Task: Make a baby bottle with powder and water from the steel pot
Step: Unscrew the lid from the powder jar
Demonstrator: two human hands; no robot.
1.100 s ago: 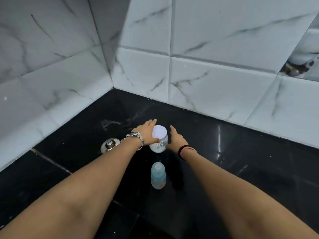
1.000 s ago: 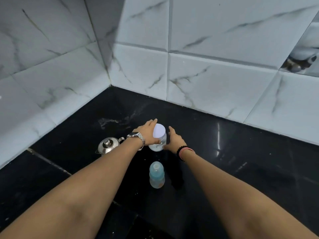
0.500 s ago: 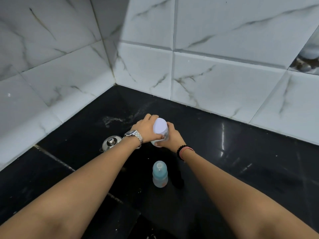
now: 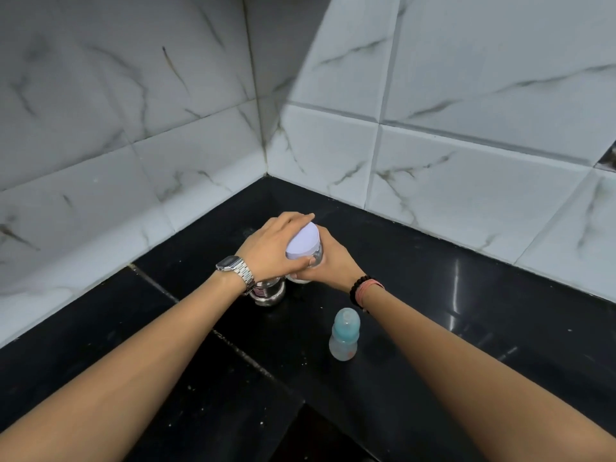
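A: Fingers (image 4: 301, 217) of the left hand (image 4: 271, 248) are curling over the white lid (image 4: 302, 245) of the powder jar (image 4: 308, 258), thumb hooking under its rim. A second ago that hand was only resting against the jar's side.

B: And the right hand (image 4: 328, 261)?

A: It is wrapping round the clear jar body from the far side, gripping it. Earlier it was open and just arriving. The jar is being held a little off the black surface (image 4: 466, 328) now, tilted toward the camera.

B: So the lid is coming off?

A: I judge it is being twisted; it is still sitting on the jar, so no powder is out yet.

B: Where are the other things?

A: The baby bottle (image 4: 345, 335) is standing upright near the right forearm, its blue cap still on. The steel pot (image 4: 268, 291) is sitting just beside the jar, partly hidden under the left wrist.
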